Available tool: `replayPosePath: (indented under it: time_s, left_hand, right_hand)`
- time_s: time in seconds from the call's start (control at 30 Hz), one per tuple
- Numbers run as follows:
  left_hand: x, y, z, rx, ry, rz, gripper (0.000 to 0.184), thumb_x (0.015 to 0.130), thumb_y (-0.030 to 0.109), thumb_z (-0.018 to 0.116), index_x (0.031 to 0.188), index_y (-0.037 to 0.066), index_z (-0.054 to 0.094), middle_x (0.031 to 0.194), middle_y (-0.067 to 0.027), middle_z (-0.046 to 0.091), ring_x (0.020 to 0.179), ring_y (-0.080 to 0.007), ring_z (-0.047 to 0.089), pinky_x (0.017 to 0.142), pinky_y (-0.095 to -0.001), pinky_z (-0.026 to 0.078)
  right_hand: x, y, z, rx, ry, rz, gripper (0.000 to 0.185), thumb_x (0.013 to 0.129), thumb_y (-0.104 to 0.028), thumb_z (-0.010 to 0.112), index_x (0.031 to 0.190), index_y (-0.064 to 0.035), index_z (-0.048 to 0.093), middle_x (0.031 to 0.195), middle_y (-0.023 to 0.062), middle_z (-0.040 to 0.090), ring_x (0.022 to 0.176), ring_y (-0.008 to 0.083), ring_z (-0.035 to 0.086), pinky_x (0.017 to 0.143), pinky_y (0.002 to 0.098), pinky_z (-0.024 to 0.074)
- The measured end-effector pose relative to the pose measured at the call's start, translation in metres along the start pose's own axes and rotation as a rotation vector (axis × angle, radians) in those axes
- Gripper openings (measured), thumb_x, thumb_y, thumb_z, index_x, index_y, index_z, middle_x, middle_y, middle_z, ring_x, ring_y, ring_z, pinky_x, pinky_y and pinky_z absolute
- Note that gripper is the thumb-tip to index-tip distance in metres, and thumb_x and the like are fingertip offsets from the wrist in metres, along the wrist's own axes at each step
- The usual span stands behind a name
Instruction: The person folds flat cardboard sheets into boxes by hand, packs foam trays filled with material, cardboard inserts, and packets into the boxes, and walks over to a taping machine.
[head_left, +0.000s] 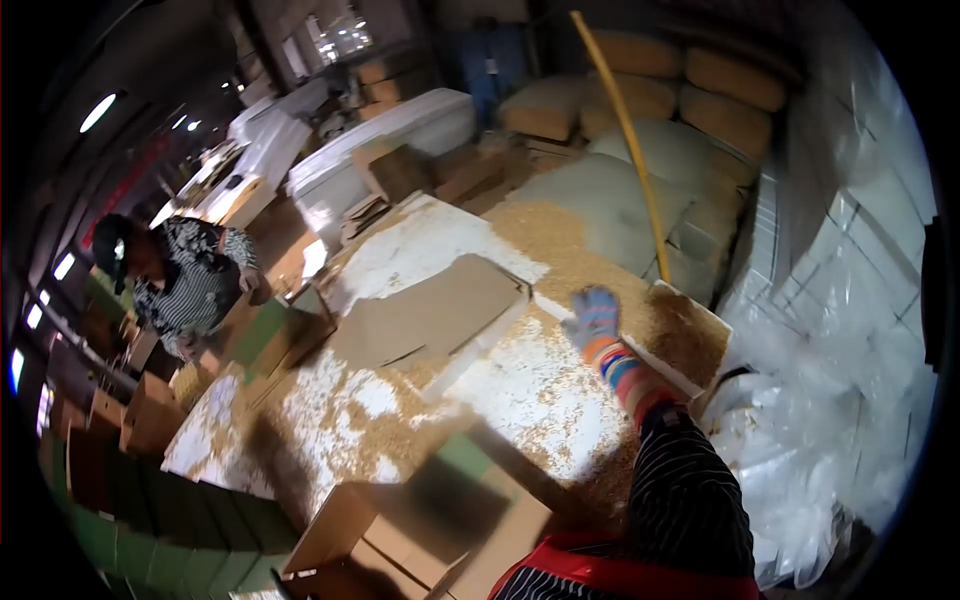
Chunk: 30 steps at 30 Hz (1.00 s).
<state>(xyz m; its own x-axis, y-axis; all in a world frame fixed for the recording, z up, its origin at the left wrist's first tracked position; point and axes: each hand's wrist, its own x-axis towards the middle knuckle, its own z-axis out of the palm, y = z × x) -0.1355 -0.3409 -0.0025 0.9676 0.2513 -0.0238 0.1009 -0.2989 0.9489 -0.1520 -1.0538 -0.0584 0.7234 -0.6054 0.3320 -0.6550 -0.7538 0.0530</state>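
My right hand (597,314), in a grey-blue glove with a colourful striped cuff, reaches across the worktable (535,375). Its fingers look stretched out, with no object visible in them. It is nearest a narrow white edge and a shallow white-sided tray (686,335) with loose brown material inside; whether it touches them I cannot tell. Beyond the fingers lies a heap of tan, shavings-like material (545,228). A flat cardboard sheet (430,312) lies to the left. Close to my body stands an open cardboard box (500,510). My left hand is out of view.
A yellow pole (630,130) rises behind the tray, near stacked sacks (650,165). Clear plastic wrap (790,460) covers white blocks on the right. Across the table, at left, a person (190,275) handles a box. Green boxes (170,530) line the lower left.
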Motion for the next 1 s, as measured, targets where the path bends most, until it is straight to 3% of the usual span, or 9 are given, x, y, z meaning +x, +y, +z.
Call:
replayPosePath:
  time_s: [0.07, 0.13, 0.3, 0.57, 0.63, 0.7, 0.77, 0.8, 1.0]
  left_hand:
    - [0.000, 0.011, 0.002, 0.082, 0.022, -0.071, 0.074, 0.069, -0.011, 0.049, 0.136, 0.007, 0.024, 0.122, -0.0145, 0.044, 0.099, -0.0220, 0.051, 0.081, -0.0301, 0.047]
    - [0.000, 0.015, 0.001, 0.137, 0.031, -0.116, 0.073, 0.069, -0.012, 0.049, 0.136, 0.007, 0.024, 0.122, -0.0143, 0.044, 0.100, -0.0220, 0.050, 0.082, -0.0302, 0.046]
    - [0.007, 0.019, 0.006, 0.199, 0.041, -0.161, 0.072, 0.070, -0.012, 0.048, 0.136, 0.006, 0.025, 0.123, -0.0138, 0.044, 0.102, -0.0220, 0.049, 0.084, -0.0305, 0.045]
    - [0.014, 0.010, 0.001, 0.236, -0.003, -0.167, 0.070, 0.070, -0.013, 0.045, 0.135, 0.005, 0.026, 0.125, -0.0130, 0.043, 0.106, -0.0221, 0.047, 0.088, -0.0310, 0.042]
    - [0.016, 0.004, -0.005, 0.221, -0.018, -0.158, 0.070, 0.070, -0.013, 0.045, 0.135, 0.004, 0.026, 0.125, -0.0128, 0.043, 0.107, -0.0221, 0.046, 0.089, -0.0311, 0.042]
    - [0.017, -0.003, -0.015, 0.210, -0.042, -0.146, 0.069, 0.070, -0.014, 0.044, 0.135, 0.004, 0.027, 0.125, -0.0126, 0.043, 0.108, -0.0222, 0.046, 0.089, -0.0313, 0.041]
    - [0.014, -0.009, -0.021, 0.199, -0.064, -0.152, 0.069, 0.070, -0.014, 0.044, 0.135, 0.003, 0.027, 0.126, -0.0124, 0.043, 0.109, -0.0222, 0.045, 0.090, -0.0314, 0.040]
    - [0.016, -0.010, -0.020, 0.178, -0.088, -0.145, 0.069, 0.070, -0.014, 0.044, 0.135, 0.003, 0.027, 0.126, -0.0123, 0.042, 0.109, -0.0222, 0.045, 0.091, -0.0314, 0.040]
    - [0.011, 0.020, 0.016, 0.026, -0.281, 0.206, 0.072, 0.062, -0.013, 0.048, 0.131, 0.001, 0.033, 0.129, -0.0111, 0.040, 0.112, -0.0200, 0.044, 0.091, -0.0289, 0.040]
  right_hand:
    - [-0.004, 0.077, 0.037, 0.018, 0.338, 0.288, 0.058, 0.075, -0.050, 0.051, 0.115, -0.0084, 0.049, 0.116, 0.0168, 0.048, 0.106, 0.0330, 0.044, 0.092, 0.0486, 0.0292]
    - [-0.033, 0.121, -0.004, -0.001, 0.062, 0.656, 0.065, 0.081, -0.051, 0.043, 0.131, -0.0091, 0.035, 0.133, 0.0208, 0.033, 0.122, 0.0391, 0.029, 0.101, 0.0521, 0.0174]
    - [-0.109, 0.161, 0.006, 0.019, -0.285, 0.451, 0.066, 0.083, -0.055, 0.036, 0.134, -0.0134, 0.030, 0.139, 0.0217, 0.019, 0.128, 0.0415, 0.014, 0.102, 0.0544, 0.0098]
    - [-0.213, 0.028, -0.072, 0.066, -0.322, 0.224, 0.069, 0.077, -0.055, 0.048, 0.129, -0.0110, 0.038, 0.124, 0.0310, 0.036, 0.115, 0.0430, 0.034, 0.096, 0.0506, 0.0256]
    - [-0.208, 0.039, -0.064, 0.960, -0.198, 0.093, 0.078, 0.072, -0.053, 0.059, 0.129, -0.0064, 0.036, 0.121, 0.0306, 0.039, 0.111, 0.0405, 0.041, 0.090, 0.0446, 0.0371]
    - [-0.194, 0.055, -0.024, 0.408, 0.182, 0.128, 0.073, 0.069, -0.046, 0.067, 0.124, -0.0050, 0.042, 0.109, 0.0210, 0.052, 0.086, 0.0339, 0.054, 0.068, 0.0410, 0.0452]
    - [-0.181, 0.063, 0.046, 0.510, -0.459, -0.137, 0.065, 0.073, -0.046, 0.064, 0.122, -0.0075, 0.046, 0.112, 0.0168, 0.052, 0.092, 0.0329, 0.052, 0.077, 0.0409, 0.0438]
    - [-0.179, 0.062, 0.094, 1.014, -0.412, -0.131, 0.063, 0.073, -0.046, 0.064, 0.121, -0.0090, 0.048, 0.114, 0.0141, 0.053, 0.098, 0.0305, 0.051, 0.082, 0.0381, 0.0423]
    - [-0.103, 0.039, -0.017, 0.892, -1.000, -0.152, 0.068, 0.078, -0.056, 0.052, 0.125, -0.0067, 0.045, 0.098, 0.0085, 0.061, 0.093, 0.0137, 0.053, 0.084, 0.0282, 0.0406]
